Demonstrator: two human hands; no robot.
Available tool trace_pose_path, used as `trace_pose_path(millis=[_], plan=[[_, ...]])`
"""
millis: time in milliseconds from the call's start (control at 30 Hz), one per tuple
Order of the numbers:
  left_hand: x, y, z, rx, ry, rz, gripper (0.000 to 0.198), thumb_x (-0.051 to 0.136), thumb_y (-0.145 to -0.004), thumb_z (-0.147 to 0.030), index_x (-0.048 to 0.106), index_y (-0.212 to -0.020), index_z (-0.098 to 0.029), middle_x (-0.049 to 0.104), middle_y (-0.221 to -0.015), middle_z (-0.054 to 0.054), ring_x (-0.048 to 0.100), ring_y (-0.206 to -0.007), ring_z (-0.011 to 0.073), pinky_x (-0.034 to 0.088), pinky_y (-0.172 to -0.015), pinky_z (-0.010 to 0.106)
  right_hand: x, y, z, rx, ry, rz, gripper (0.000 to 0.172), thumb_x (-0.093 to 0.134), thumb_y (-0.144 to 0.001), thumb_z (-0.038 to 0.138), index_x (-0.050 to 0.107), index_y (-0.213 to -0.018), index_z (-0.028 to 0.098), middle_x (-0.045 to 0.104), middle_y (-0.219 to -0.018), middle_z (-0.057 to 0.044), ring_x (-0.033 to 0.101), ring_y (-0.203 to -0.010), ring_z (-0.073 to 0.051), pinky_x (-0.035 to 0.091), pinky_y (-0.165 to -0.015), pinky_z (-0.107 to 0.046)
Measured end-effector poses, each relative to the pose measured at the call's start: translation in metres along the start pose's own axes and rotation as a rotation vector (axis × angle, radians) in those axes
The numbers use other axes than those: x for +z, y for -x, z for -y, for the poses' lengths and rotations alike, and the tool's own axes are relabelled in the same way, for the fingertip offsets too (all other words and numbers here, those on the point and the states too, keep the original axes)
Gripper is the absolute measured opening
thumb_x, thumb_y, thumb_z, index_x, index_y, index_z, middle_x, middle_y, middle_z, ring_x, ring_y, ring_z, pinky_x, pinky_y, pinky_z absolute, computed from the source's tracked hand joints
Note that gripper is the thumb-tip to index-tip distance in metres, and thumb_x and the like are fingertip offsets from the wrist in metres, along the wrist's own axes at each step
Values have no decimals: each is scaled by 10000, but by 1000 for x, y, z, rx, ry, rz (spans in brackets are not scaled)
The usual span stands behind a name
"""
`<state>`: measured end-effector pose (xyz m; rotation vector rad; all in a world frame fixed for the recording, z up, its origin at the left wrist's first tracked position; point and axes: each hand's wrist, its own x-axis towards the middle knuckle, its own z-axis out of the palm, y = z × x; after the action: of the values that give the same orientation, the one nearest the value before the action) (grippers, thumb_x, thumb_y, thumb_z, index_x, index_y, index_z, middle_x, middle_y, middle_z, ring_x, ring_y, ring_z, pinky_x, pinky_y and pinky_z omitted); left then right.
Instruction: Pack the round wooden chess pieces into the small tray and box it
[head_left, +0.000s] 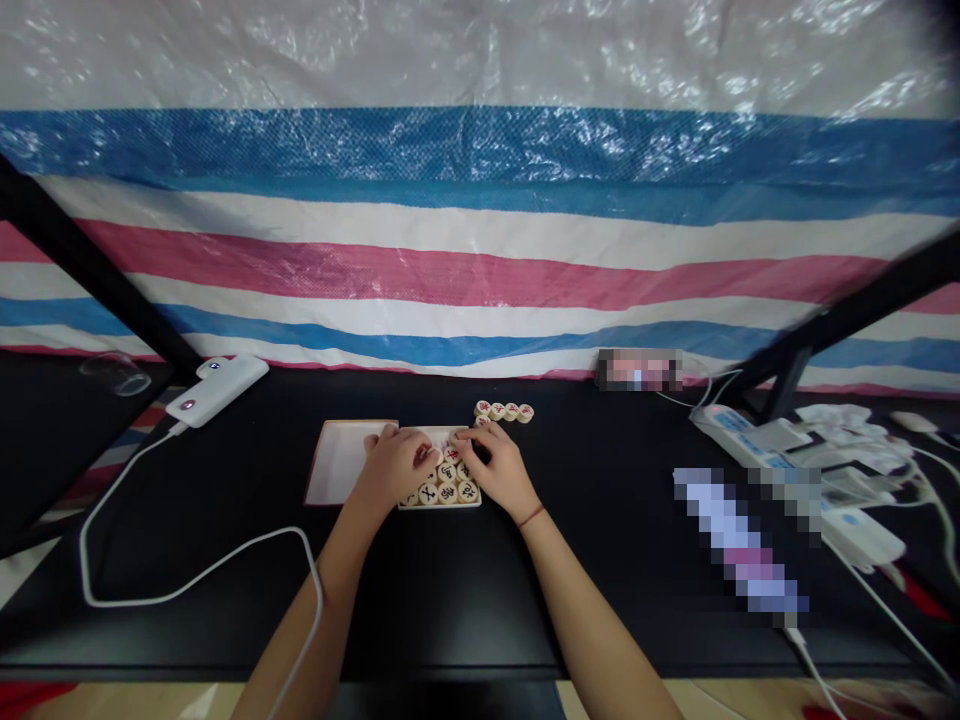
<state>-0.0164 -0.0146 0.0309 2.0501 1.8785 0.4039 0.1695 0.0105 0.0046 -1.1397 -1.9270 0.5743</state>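
Observation:
A shallow white box point(441, 506) holds several round Chinese chess pieces point(448, 493), with dark characters on most and red on at least one. My left hand point(391, 463) reaches over the box's left side, its fingers curled; what they hold, if anything, is hidden. At the upper right of the box, my right hand point(500, 470) has thumb and forefinger at a Chinese chess piece point(455, 438), partly covered by the fingertips. Just beyond this hand, a short row of red-marked pieces point(511, 411) lies on the black table, with another piece point(482, 422) in front of its left end.
The box's open lid point(346, 462) lies left of it. A white device point(219, 388) with a looping cable point(187, 590) sits at left. Power strips point(750, 447), wires and a blurred-out object point(739, 545) occupy the right. Striped sheeting point(480, 270) hangs behind the table point(450, 600).

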Motion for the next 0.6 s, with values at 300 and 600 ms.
trace_pose_path(millis=[300, 600], plan=[[0, -4, 0, 26, 397, -195, 131, 552, -851, -333, 624, -885, -229, 672, -881, -1, 576, -866, 175, 415, -827, 323, -8, 1, 18, -119, 84, -91, 199, 573, -848, 298, 652, -1010, 214, 686, -974, -74, 608, -952, -234, 461, -882, -401], [9, -4, -9, -30, 909, -135, 276, 598, -827, -443, 623, -952, -198, 696, -918, 29, 659, -864, 168, 518, -760, 281, -11, 1, 13, -103, 43, -123, 221, 560, -874, 304, 622, -1061, 204, 688, -993, -64, 630, -796, -164, 501, -798, -304]])
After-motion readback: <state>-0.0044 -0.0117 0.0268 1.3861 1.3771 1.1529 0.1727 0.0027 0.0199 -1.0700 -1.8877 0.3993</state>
